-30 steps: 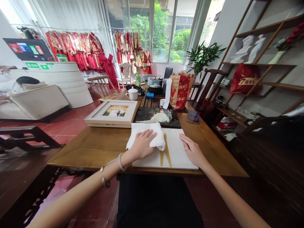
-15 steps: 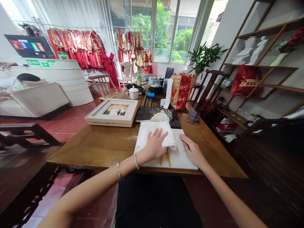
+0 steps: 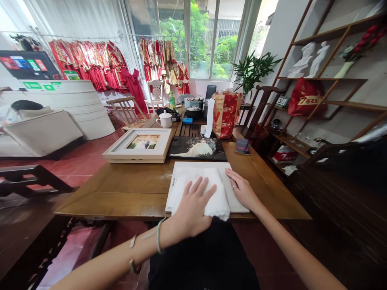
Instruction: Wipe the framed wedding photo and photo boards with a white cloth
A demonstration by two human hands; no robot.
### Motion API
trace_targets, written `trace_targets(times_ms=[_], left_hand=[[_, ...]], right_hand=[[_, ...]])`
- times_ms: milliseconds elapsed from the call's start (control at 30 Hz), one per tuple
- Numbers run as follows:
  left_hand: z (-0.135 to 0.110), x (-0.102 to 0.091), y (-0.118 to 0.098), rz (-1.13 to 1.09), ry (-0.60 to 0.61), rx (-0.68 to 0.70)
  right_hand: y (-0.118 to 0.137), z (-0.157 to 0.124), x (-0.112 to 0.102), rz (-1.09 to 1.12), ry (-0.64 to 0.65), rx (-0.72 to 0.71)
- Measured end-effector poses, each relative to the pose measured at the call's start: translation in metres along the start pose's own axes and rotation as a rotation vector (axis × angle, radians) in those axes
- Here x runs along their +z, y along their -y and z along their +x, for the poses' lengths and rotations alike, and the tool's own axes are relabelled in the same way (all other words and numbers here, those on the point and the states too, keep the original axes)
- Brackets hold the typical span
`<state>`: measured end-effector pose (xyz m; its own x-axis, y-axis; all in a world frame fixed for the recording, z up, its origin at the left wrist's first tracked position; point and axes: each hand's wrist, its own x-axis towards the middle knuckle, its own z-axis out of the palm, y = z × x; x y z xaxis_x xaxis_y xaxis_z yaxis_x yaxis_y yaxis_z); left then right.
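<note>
A white board (image 3: 198, 166) lies on the wooden table in front of me, with small dark print near its left edge. Over its middle is spread a white cloth (image 3: 220, 186), whose lower end hangs past the board's near edge. My left hand (image 3: 195, 205) presses flat on this cloth, fingers spread. At the board's right edge, my right hand (image 3: 242, 190) grips the rim, fingers close together, a ring on one of them. Just beyond is a dark picture panel (image 3: 196, 149) showing a figure in a white dress.
A framed photo (image 3: 139, 146) lies at the left of the table (image 3: 121, 193). Farther back are a white lidded mug (image 3: 165, 120), a green bottle (image 3: 172, 100) and a red-and-tan paper bag (image 3: 227, 114). A small dark item (image 3: 242, 146) lies right. Shelves (image 3: 329, 78) line the right wall.
My left hand has drawn the cloth toward me, off the dark panel and down over the board's near edge. My right hand stays at the board's right edge. The view has shifted slightly.
</note>
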<state>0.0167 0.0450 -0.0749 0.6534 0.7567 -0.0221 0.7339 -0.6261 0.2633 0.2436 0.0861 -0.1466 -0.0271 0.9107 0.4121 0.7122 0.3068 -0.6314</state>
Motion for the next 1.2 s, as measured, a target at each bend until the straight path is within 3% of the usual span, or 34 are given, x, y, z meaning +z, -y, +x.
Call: trace_targets(times_ms=[167, 433, 567, 800, 900, 1067, 1200], left_hand=[[0.038, 0.002, 0.02, 0.102, -0.065, -0.023], [0.079, 0.004, 0.025, 0.239, -0.149, -0.008], [0.064, 0.004, 0.018, 0.267, -0.105, 0.011], [-0.005, 0.01, -0.017, 0.25, 0.059, 0.101], [-0.013, 0.013, -0.02, 0.222, 0.06, 0.123], [0.022, 0.008, 0.0, 0.206, -0.043, 0.071], [0.06, -0.004, 0.019, 0.258, -0.042, 0.064]], right_hand=[[0.006, 0.001, 0.013, 0.027, 0.012, -0.011], [0.009, -0.001, 0.015, 0.078, 0.018, 0.013], [0.011, 0.001, 0.015, 0.08, 0.018, 0.006], [0.008, 0.008, 0.016, 0.046, 0.015, -0.004], [0.006, 0.009, 0.017, 0.057, 0.012, -0.015], [0.009, 0.006, 0.017, 0.074, 0.004, 0.002], [0.01, 0.001, 0.016, 0.099, 0.014, -0.014]])
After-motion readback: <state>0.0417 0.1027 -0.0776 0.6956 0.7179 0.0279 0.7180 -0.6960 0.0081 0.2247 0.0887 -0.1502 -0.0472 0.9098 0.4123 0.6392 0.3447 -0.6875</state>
